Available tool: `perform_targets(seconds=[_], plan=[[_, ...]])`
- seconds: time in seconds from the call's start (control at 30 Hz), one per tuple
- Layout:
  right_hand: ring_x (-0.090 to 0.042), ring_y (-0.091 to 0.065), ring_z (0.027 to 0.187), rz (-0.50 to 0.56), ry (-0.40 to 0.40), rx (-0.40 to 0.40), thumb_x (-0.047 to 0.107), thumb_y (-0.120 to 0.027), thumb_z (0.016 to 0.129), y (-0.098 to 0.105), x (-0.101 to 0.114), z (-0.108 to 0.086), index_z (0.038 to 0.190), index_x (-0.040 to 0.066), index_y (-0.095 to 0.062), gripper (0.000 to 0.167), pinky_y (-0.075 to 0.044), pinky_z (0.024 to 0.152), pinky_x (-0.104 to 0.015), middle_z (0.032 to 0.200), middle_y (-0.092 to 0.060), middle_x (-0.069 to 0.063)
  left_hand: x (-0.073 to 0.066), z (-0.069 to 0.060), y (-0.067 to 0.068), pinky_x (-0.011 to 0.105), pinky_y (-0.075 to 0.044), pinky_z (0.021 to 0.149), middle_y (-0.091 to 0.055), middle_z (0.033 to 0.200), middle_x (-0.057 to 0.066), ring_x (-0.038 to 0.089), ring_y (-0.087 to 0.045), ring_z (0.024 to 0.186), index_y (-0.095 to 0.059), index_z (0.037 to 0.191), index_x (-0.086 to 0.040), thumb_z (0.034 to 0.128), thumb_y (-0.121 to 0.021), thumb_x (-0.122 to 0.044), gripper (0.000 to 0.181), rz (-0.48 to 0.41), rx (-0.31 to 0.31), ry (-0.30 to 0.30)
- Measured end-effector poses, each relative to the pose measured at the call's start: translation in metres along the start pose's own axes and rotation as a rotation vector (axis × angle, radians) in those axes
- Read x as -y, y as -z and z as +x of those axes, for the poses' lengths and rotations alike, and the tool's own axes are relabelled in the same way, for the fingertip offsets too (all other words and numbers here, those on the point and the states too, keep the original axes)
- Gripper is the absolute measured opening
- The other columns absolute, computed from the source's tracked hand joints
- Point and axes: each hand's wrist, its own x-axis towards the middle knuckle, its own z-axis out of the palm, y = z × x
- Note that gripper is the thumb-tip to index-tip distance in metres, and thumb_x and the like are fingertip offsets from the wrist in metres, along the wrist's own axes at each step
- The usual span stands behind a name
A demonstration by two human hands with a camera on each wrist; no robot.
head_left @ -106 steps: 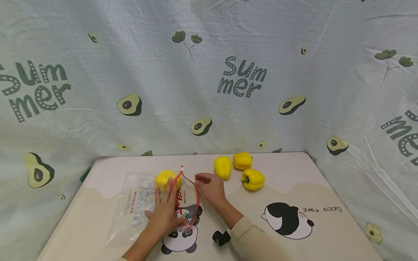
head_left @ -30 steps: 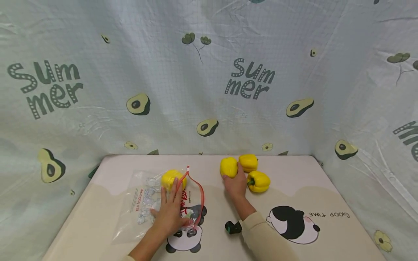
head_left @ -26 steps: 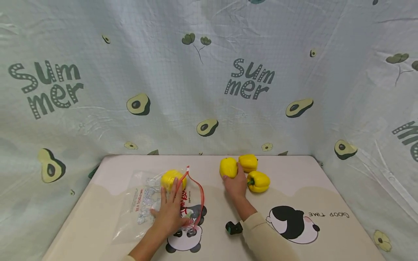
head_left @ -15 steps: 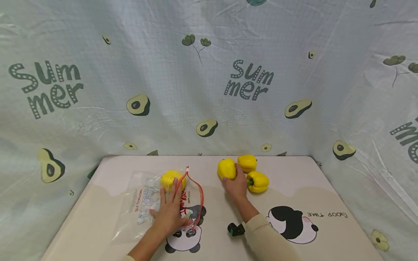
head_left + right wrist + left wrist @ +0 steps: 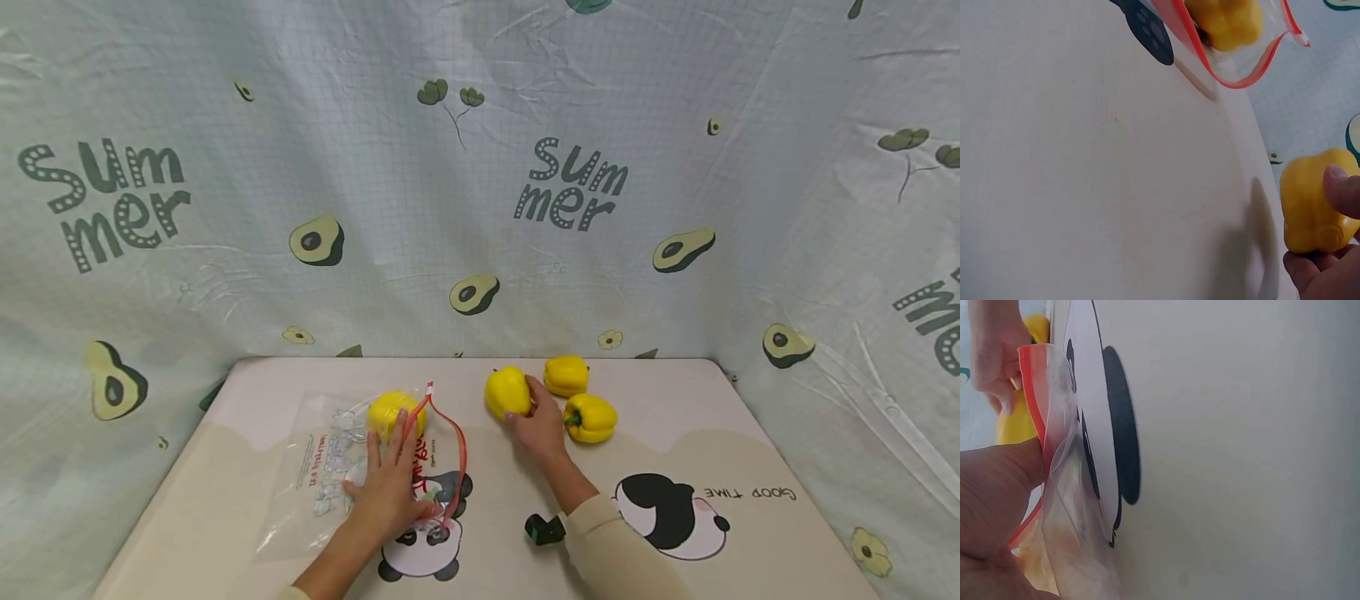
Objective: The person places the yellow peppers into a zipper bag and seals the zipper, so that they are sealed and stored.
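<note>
My right hand [image 5: 538, 421] grips a yellow bell pepper [image 5: 506, 392] by its side, thumb and fingers around it. In the right wrist view that pepper [image 5: 1311, 200] appears off the table, its shadow beside it. My left hand [image 5: 386, 492] lies with spread, straight fingers on a clear zip bag [image 5: 288, 500], its thumb against the red zip edge [image 5: 1036, 406]. The bag's mouth gapes toward the right. Inside the bag is another yellow bell pepper [image 5: 390, 412], partly behind the left fingers.
Two more yellow bell peppers, a rear one [image 5: 566, 375] and a nearer one [image 5: 591, 418], stand right of my right hand. A black device [image 5: 543, 529] shows at the right wrist. Printed curtain [image 5: 480, 208] hangs behind the table [image 5: 675, 400].
My right hand left the bag's mouth and took hold of a bell pepper. It has since brought the pepper left, toward the bag. The left hand has stayed on the bag.
</note>
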Motion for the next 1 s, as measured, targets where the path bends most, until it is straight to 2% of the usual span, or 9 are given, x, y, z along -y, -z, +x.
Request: perform_targets(seconds=[0.2,0.43,0.73,1.0], plan=[[-0.039,-0.051,0.146,0.066,0.009,0.096,-0.004,-0.075,0.089,0.003,-0.001,0.000,0.157,0.007,-0.044,0.076,-0.043,0.121,-0.055,0.163,-0.046,-0.016,-0.001,0.000,-0.001,0.098,-0.006,0.088,0.003,0.179,0.005,0.059,0.004,0.158,-0.016,0.169,-0.019,0.0686,-0.098,-0.031,0.129,-0.007,0.010,-0.001],[-0.038,-0.051,0.146,0.076,0.007,0.181,-0.004,-0.074,0.092,0.008,0.001,-0.001,0.159,0.011,-0.041,0.076,-0.044,0.120,-0.052,0.166,-0.042,-0.014,-0.002,0.001,-0.002,0.097,-0.005,0.089,0.005,0.179,0.003,0.058,0.004,0.158,-0.016,0.169,-0.021,0.0690,-0.098,-0.030,0.129,0.003,0.022,0.020],[-0.039,-0.055,0.143,0.145,0.074,0.296,-0.008,-0.072,0.091,0.016,0.003,-0.004,0.158,0.009,-0.043,0.075,-0.049,0.115,-0.051,0.164,-0.044,-0.017,0.000,0.000,-0.002,0.098,-0.006,0.089,0.006,0.179,0.004,0.058,0.004,0.158,-0.015,0.169,-0.021,0.0690,-0.098,-0.031,0.130,0.009,0.018,0.020],[-0.038,-0.062,0.135,0.119,0.095,0.368,-0.007,-0.075,0.089,0.022,0.004,-0.009,0.155,0.012,-0.049,0.073,-0.053,0.111,-0.048,0.160,-0.050,-0.016,0.000,0.000,-0.001,0.098,-0.006,0.089,0.006,0.179,0.004,0.058,0.005,0.158,-0.015,0.169,-0.021,0.0689,-0.098,-0.032,0.130,0.002,0.019,0.013]])
